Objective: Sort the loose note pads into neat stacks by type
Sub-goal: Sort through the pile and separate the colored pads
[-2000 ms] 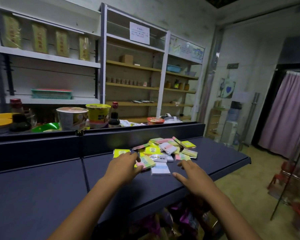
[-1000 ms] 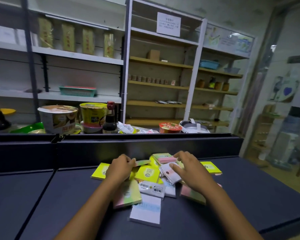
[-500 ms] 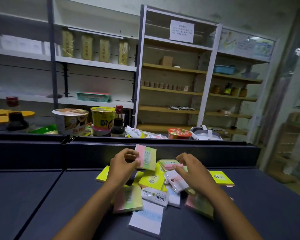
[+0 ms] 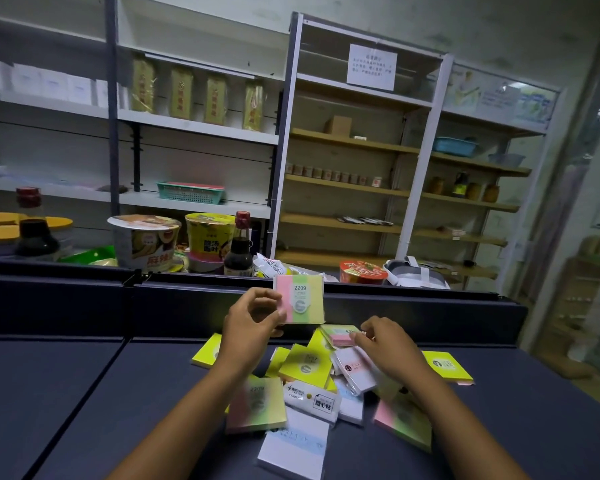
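Two bare hands worked over a loose heap of small wrapped note pads on the dark matte counter [image 4: 84, 393]. Nearest, below both wrists, lay a white pad with a pale blue band [image 4: 296, 445]; just beside the left forearm sat a pink-green-yellow striped pad [image 4: 257, 403], and a matching striped pad [image 4: 404, 422] lay under the right forearm. Between the hands, plain yellow pads [image 4: 305, 365] and white labelled packs [image 4: 314, 398] overlapped untidily — no stack had been formed yet. The right hand [image 4: 387, 344] pinched the edge of a pink-and-green pad [image 4: 338, 334] at the far side of the heap. The left hand [image 4: 253, 322] held a striped pad printed 2209 [image 4: 300, 299] upright, thumb and fingers on its left edge. These pads looked light and stiff, their film wrap probably slippery — gripping across opposite edges seemed safest. Beyond the hands stood instant-noodle bowls [image 4: 144, 240] and shelving [image 4: 361, 188].
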